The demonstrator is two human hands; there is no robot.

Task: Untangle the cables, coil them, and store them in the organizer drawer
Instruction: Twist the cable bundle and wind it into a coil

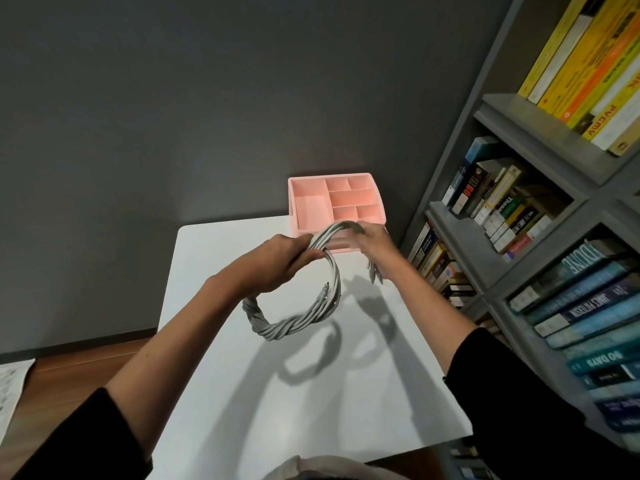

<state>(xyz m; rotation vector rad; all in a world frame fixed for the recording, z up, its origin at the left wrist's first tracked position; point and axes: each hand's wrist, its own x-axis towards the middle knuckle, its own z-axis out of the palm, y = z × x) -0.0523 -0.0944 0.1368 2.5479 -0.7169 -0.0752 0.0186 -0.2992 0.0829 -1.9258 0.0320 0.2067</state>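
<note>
While hands grip, cable bundle [304, 306] loops between them.

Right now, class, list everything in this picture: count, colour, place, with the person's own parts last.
table: one, white, centre
cables: several twisted into one loop, grey, held above the table
organizer: one, pink, table's far right corner
bookshelf: one, grey, right side
books: many, mixed colours, on the bookshelf
paper: one sheet, white, lower left edge
floor: brown wood, left of the table
left hand: grips the loop's left side
right hand: grips the loop's top right, by the organizer
</note>
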